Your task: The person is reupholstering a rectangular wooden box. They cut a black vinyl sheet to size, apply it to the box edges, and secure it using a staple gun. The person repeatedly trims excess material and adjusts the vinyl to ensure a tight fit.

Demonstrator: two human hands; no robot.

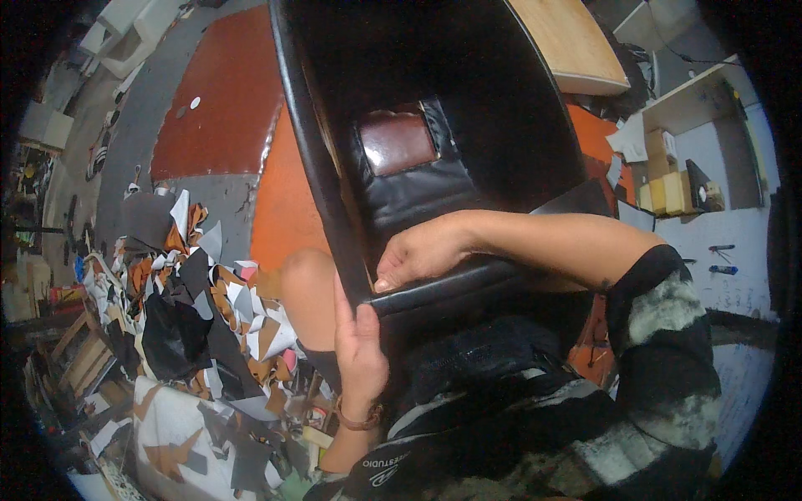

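Crumpled, many-coloured scrap heap (196,305) left of black panel (510,108); knee (305,288) just beside panel's left edge; wood board (572,46) near far right edge. Panel smooth, edges raised, glossy brown square (399,140) within; lies over orange sheet (282,196). Left hand (361,355) clamps near left corner, thumb on top. Right hand (426,250) curled inside same corner; cannot tell whether fingertips pinch anything.

A black leather-like piece (510,125) fills the upper centre, its rims raised. A squarish brown patch (399,140) shows within.
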